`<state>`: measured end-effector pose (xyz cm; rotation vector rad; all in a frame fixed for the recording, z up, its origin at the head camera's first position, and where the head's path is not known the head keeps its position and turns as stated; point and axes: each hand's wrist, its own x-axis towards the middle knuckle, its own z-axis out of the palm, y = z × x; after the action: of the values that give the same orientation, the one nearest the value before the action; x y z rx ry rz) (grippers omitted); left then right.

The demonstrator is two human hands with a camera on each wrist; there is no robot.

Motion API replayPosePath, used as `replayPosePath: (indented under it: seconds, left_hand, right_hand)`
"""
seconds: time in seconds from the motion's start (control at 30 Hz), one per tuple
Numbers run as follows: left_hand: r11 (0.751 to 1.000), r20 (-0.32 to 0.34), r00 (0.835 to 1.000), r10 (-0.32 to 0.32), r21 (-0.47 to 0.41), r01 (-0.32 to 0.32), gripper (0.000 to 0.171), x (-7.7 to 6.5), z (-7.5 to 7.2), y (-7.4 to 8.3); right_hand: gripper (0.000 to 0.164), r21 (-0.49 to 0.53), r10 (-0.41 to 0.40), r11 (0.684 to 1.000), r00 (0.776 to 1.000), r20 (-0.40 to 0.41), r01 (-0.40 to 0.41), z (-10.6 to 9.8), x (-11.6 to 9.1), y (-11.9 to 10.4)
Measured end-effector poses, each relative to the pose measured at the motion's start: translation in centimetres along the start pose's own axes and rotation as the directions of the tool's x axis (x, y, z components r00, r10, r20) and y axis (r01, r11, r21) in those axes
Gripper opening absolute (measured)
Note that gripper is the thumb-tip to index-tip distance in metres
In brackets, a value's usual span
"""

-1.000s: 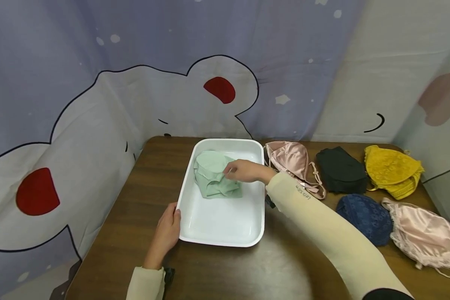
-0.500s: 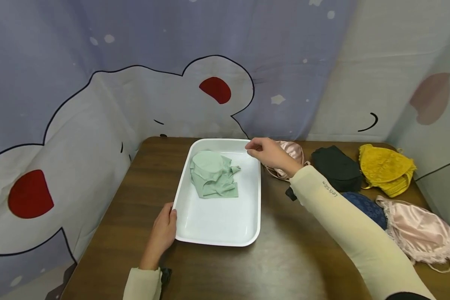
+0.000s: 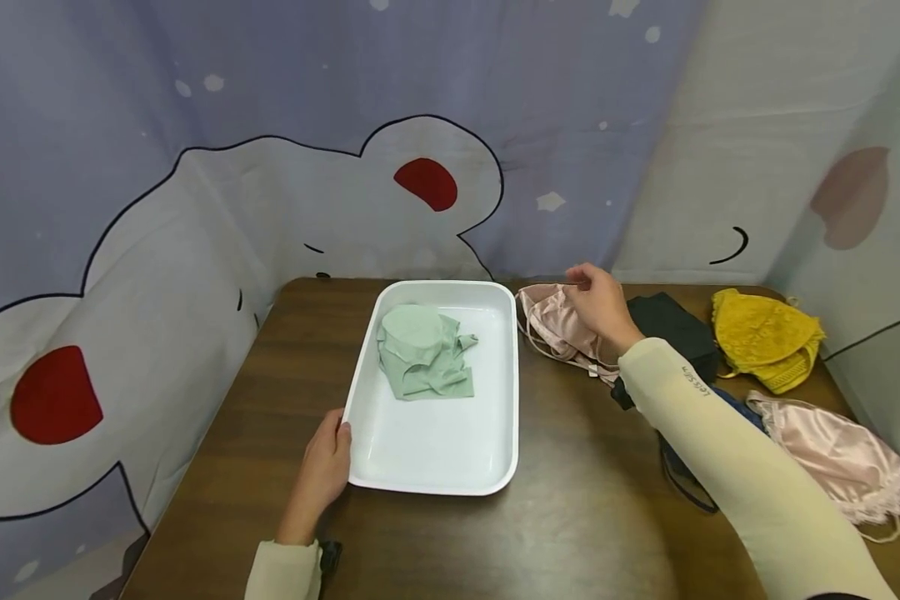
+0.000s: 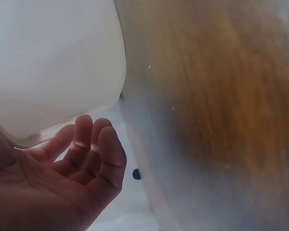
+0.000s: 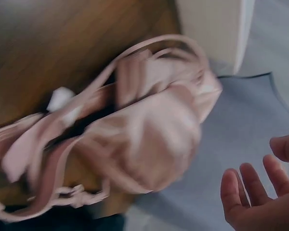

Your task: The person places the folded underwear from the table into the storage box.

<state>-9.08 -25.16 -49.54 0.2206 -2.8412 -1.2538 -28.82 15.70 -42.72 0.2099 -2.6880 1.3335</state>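
Observation:
My left hand (image 3: pixel 326 462) grips the left rim of a white tray (image 3: pixel 435 442) near its front corner; in the left wrist view its fingers (image 4: pixel 113 149) curl beside the tray's wall. Inside the tray, toward the back, lies a crumpled pale green garment (image 3: pixel 420 354) with a cup shape. To the right of the tray, my right hand (image 3: pixel 598 307) hovers over a pink satin bra (image 3: pixel 555 317), its fingers loosely bent and holding nothing. The right wrist view shows the bra's cup (image 5: pixel 154 139) and straps, apart from the fingertips.
Beyond the right hand lie a black folded garment (image 3: pixel 667 329) and a yellow lace bra (image 3: pixel 768 333). A pale pink lace-edged bra (image 3: pixel 832 446) is nearer the front. The right sleeve mostly covers a blue garment (image 3: pixel 738 404). A printed curtain (image 3: pixel 307 208) backs the wooden table (image 3: pixel 570 533).
My right hand has left the green garment in the tray and moved right, over the tray's edge to the pink bra. The left hand stays on the rim.

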Motion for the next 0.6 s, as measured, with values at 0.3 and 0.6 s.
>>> replayPosePath:
  seconds: [0.3, 0.6]
  left_hand:
    - [1.0, -0.004, 1.0, -0.002, 0.004, 0.002, 0.033, -0.1, -0.1, 0.0]
    - [1.0, 0.001, 1.0, 0.003, 0.011, -0.003, 0.033, -0.1, 0.0, 0.1]
  right_hand:
    - [0.034, -0.057, 0.114, 0.992, 0.994, 0.0, -0.113, -0.4, -0.7, 3.6]
    - [0.036, -0.131, 0.172, 0.977, 0.985, 0.032, -0.166, 0.1, -0.8, 5.7]
